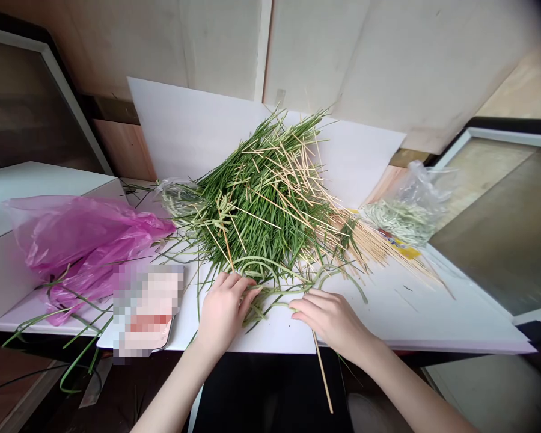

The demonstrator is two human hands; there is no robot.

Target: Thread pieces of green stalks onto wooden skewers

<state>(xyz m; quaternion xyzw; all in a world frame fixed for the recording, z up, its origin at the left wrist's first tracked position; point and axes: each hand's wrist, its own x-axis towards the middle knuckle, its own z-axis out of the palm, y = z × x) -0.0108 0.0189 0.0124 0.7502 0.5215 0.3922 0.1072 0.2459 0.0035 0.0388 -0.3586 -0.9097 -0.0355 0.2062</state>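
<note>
Both of my hands are at the front of a white table, with fingers closed. My left hand [223,307] grips pale green stems [275,294]. A thin wooden skewer [228,249] with knotted green stems [224,211] at its top runs down to this hand; whether I hold it is hidden. My right hand [329,316] pinches the same pale stems, which stretch between the hands and curl to the right. Another wooden skewer [323,379] sticks out below my right hand, past the table edge. Just behind stands a big heap of thin green leaves [270,222].
Many loose skewers [369,237] lie over the heap's right side. A clear bag of pale strips [401,216] is at right. On the left are a pink plastic bag [94,234], a white box [40,180] and a blurred-out phone-like object [178,300]. A white board [175,120] stands behind.
</note>
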